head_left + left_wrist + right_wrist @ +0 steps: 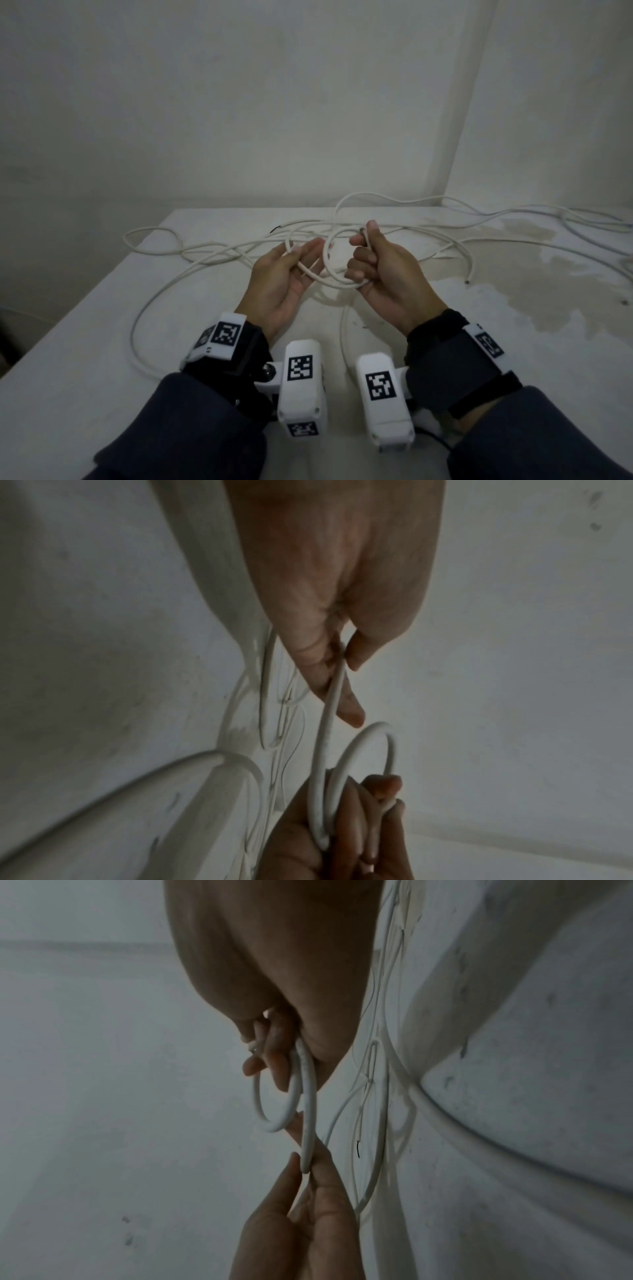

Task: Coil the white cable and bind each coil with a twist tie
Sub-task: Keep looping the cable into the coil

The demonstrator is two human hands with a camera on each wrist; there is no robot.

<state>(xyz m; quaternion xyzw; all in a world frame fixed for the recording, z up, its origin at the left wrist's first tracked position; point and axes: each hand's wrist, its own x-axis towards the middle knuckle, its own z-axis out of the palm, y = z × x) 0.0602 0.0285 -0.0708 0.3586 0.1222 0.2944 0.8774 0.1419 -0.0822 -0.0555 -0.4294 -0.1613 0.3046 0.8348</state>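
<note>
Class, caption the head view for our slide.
Right hand grips a small cable loop; left hand pinches the next length.

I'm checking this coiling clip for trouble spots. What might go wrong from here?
The right hand grips only a small first loop of the white cable, so it may spring open if the fingers loosen. The left hand pinches the next stretch, which runs into crossed strands on the table; pulling may snag or knot them. No twist tie is visible.

The white cable (534,219) runs off the right edge of the head view, so its far part is not seen. Inside the right hand (383,270) the cable end is covered by curled fingers (only a short tip shows). Both wrist views are dim and blurred.
</note>
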